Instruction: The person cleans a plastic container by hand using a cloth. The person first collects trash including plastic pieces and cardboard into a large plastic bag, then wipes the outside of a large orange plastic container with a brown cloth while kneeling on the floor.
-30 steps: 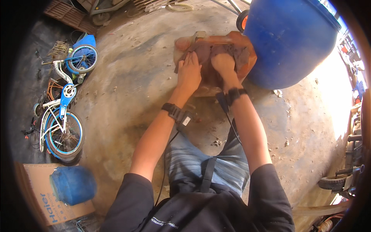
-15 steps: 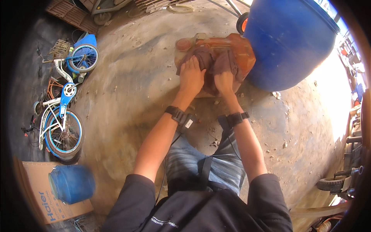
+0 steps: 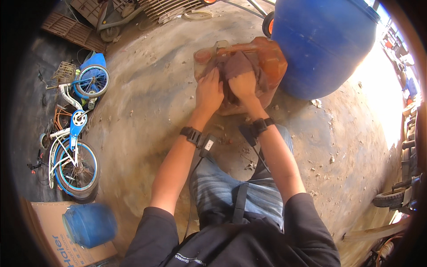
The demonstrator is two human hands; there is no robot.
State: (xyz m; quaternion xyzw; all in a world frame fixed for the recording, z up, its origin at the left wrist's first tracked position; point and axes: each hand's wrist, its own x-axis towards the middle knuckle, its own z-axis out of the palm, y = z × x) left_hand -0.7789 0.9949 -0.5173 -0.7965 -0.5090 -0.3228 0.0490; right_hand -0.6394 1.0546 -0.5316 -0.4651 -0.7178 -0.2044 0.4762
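A grimy orange, partly translucent plastic container [image 3: 272, 62] lies on the floor in front of me, a round cap near its left end. Brown cloth [image 3: 238, 61] is bunched over its middle. My left hand [image 3: 209, 91] lies on the cloth at the left, fingers extended forward and slightly bent. Beside it my right hand [image 3: 242, 84] is closed on the cloth, which bulges beyond the knuckles. Both wrists wear black straps.
A large blue drum [image 3: 320, 44] stands close right of the container, a wheeled frame behind it. A white-blue bicycle [image 3: 76, 122] lies at left, above a blue tub [image 3: 91, 224] on cardboard [image 3: 44, 222]. Slatted panels [image 3: 71, 33] lie at upper left, wheeled machinery [image 3: 389, 200] at right.
My right hand and its cloth have shifted left across the container, closer to my left hand. My left hand has moved slightly left. The view has also shifted a little.
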